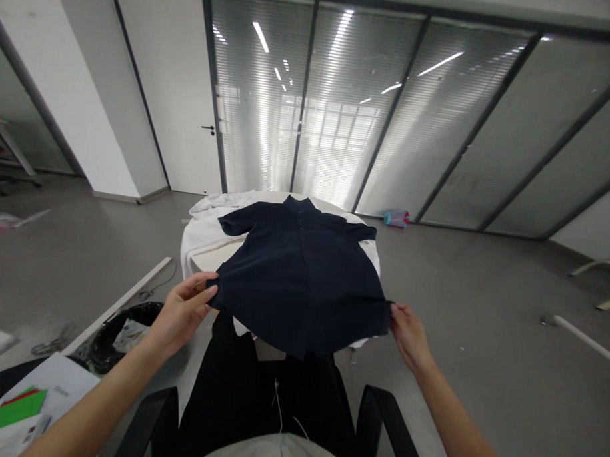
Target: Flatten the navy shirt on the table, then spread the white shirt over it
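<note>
A single head-worn camera looks forward and down, close over the round table [206, 257], toward the glass wall [431, 117].

No lettering, label, brand, number or sign can be read. The white sheets of paper [55, 390] beside the green paper at the lower left show faint grey marks, too blurred to make out.

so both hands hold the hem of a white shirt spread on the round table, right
Not quite: the shirt held at its hem is dark navy, not white. The head view shows the left hand and right hand pinching its bottom corners on the round table.
</note>
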Demonstrator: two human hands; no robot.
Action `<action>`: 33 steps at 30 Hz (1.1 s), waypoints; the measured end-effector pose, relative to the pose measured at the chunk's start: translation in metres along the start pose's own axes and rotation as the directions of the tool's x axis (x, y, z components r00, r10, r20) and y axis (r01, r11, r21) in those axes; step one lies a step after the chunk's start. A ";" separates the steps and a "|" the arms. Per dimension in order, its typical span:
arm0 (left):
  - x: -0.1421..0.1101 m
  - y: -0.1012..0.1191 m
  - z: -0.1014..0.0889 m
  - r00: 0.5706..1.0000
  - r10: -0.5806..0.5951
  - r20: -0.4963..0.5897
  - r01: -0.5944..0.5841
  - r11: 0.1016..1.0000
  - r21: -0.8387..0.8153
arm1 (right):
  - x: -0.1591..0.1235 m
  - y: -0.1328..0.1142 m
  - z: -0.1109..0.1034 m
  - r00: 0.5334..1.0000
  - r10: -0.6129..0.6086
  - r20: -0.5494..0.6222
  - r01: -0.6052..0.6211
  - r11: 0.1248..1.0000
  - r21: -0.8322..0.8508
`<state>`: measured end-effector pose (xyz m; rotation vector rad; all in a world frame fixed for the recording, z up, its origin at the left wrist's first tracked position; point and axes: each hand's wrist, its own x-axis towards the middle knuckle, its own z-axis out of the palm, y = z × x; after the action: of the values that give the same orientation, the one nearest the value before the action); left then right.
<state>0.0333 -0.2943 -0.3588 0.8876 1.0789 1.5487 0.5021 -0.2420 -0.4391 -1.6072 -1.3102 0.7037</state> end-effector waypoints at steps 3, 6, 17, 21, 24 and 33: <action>-0.008 -0.016 -0.009 0.991 -0.124 0.041 0.123 0.992 0.022 | 0.010 0.012 -0.030 0.992 0.067 -0.103 -0.052 0.988 0.146; -0.015 -0.055 -0.024 0.943 -0.321 0.091 0.302 0.938 0.172 | 0.009 0.036 -0.036 0.983 0.148 0.104 -0.148 0.989 -0.007; 0.037 -0.105 -0.017 0.911 -0.341 0.230 0.251 0.904 0.346 | 0.051 0.043 0.040 0.977 -0.033 -0.211 0.057 0.992 0.108; 0.055 -0.100 -0.023 0.868 -0.341 0.361 0.099 0.831 0.548 | 0.069 0.021 0.048 0.900 -0.314 -0.303 0.299 0.949 -0.096; 0.073 -0.070 -0.030 0.575 -0.503 0.645 -0.092 0.744 0.662 | 0.080 0.002 0.051 0.781 -0.558 -0.280 0.498 0.827 -0.261; 0.232 0.038 -0.051 0.865 -0.172 0.472 -0.193 0.754 0.628 | 0.113 -0.046 0.067 0.756 -0.640 -0.139 0.613 0.766 -0.195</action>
<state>-0.0770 -0.0816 -0.3348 1.6834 1.2280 0.8156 0.4552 -0.1132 -0.4129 -1.1719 -1.6458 0.0285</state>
